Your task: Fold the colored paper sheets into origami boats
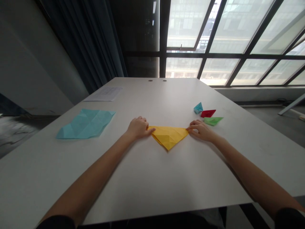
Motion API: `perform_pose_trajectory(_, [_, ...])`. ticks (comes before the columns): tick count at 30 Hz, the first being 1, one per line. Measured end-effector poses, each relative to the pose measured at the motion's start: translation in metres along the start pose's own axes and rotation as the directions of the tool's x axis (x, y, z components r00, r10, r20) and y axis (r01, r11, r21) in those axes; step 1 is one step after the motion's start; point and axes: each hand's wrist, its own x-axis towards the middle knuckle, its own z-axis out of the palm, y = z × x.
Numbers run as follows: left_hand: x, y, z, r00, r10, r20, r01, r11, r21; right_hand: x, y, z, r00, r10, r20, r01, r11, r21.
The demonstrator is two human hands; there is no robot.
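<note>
A yellow sheet of paper [169,136], folded into a triangle with creases across it, lies on the white table with its point toward me. My left hand [140,128] pinches its left corner, the thumb on top and the other fingers curled. At the opposite corner, my right hand [200,129] holds the paper between thumb and fingertips. Along the left lower side, the paper's layers stand slightly apart. Just beyond my right hand sit small folded paper pieces: one blue [198,108], one red [208,113] and one green [213,121].
A creased light-blue paper sheet [87,124] lies to the left on the white table [152,181]. Farther back on that side is a printed white sheet [104,94]. Two small round dark spots mark the far end. A dark curtain [95,38] and windows stand beyond.
</note>
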Motion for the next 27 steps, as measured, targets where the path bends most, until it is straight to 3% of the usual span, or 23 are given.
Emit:
perform_pose_trajectory(3, [0.000,0.020,0.001,0.999,-0.033,-0.039,0.034,0.999,0.026,0.003,-0.015,0.000,0.997,0.068,-0.040,-0.072,0.992,-0.102])
perform_pose_trajectory(5, [-0.001,0.030,0.005,0.998,0.066,-0.017,-0.067,0.997,-0.026,0.004,-0.024,0.004,0.995,0.071,-0.064,-0.081,0.984,-0.157])
perform_pose_trajectory(8, [-0.002,0.044,0.012,0.964,0.261,0.047,-0.249,0.952,-0.180,0.006,-0.036,0.011,0.999,-0.027,-0.033,0.022,0.989,-0.149])
perform_pose_trajectory(10, [-0.004,0.052,0.016,0.953,0.296,0.063,-0.273,0.932,-0.240,0.007,-0.045,0.016,0.994,-0.109,0.011,0.109,0.990,-0.084])
perform_pose_trajectory(16, [-0.011,0.070,0.020,0.976,0.205,0.076,-0.186,0.960,-0.209,0.007,-0.065,0.021,0.995,-0.095,0.005,0.094,0.995,0.037])
perform_pose_trajectory(27, [-0.014,0.069,0.031,0.953,0.119,0.278,-0.064,0.977,-0.201,0.005,-0.067,0.034,0.988,-0.046,0.148,0.053,0.997,-0.047])
